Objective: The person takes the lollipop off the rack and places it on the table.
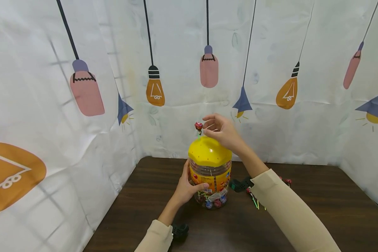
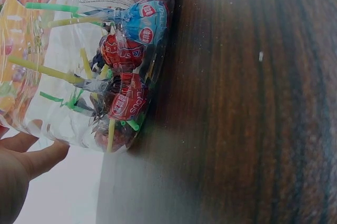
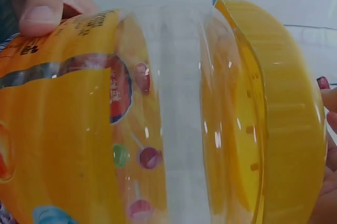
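Observation:
A clear plastic candy jar [image 1: 215, 183] with a yellow lid [image 1: 209, 152] stands upright on the table. Through its wall, wrapped lollipops with green and yellow sticks show in the bottom, such as a blue one [image 2: 146, 21]. My left hand [image 1: 189, 187] grips the jar's left side, thumb across the front label. One red-wrapped lollipop [image 1: 198, 126] stands upright at the top of the lid, candy end up, its green stick meeting the lid. My right hand [image 1: 220, 131] is over the lid, loosely bent fingertips right beside that lollipop's head.
Several loose lollipops [image 1: 253, 199] lie on the dark wooden table [image 1: 321, 203] right of the jar, partly hidden by the right sleeve [image 1: 286, 206]. A white curtain [image 1: 182, 122] printed with lamps hangs behind and at the left of the table.

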